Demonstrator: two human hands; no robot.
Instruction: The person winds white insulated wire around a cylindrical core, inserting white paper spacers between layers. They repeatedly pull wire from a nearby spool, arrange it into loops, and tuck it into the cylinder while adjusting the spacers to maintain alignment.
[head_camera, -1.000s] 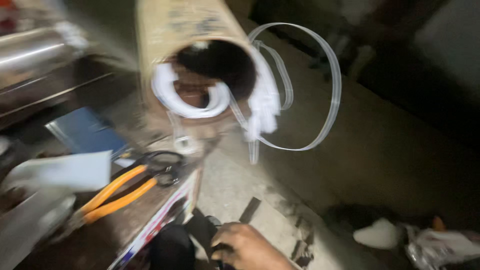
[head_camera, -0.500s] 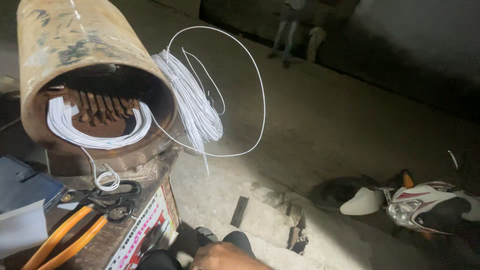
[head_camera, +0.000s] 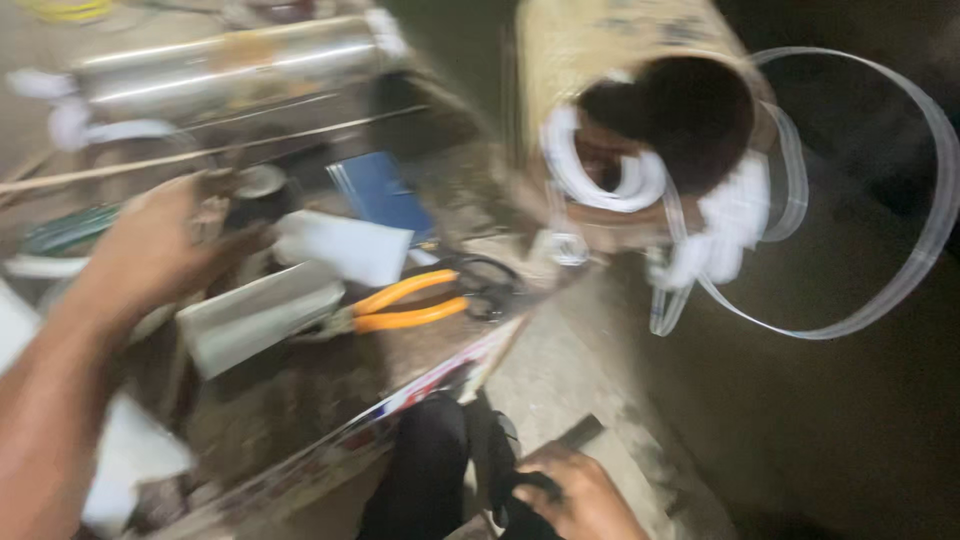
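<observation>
The view is motion-blurred. My left hand (head_camera: 160, 250) reaches over the cluttered workbench (head_camera: 300, 400), its fingertips at a small dark round object (head_camera: 258, 195); the blur hides whether it grips it. Just right of the hand lie white paper pieces (head_camera: 345, 250) and orange-handled pliers (head_camera: 405, 305). My right hand (head_camera: 580, 495) is low in the frame beside my dark-clothed knee (head_camera: 425, 470), fingers curled on a dark object (head_camera: 515, 495). A rusty cylindrical housing (head_camera: 620, 60) holds white wire coils (head_camera: 600, 180), and thin white wire loops (head_camera: 880, 290) hang from it.
A shiny metal cylinder (head_camera: 230, 65) lies at the back left of the bench, with a blue booklet (head_camera: 380, 190) in front of it. A printed sheet (head_camera: 420, 395) covers the bench's front edge. Concrete floor (head_camera: 800, 430) spreads to the right.
The view has swung left and blurred. My left hand has come into view over the bench. My right hand stays low by my knee.
</observation>
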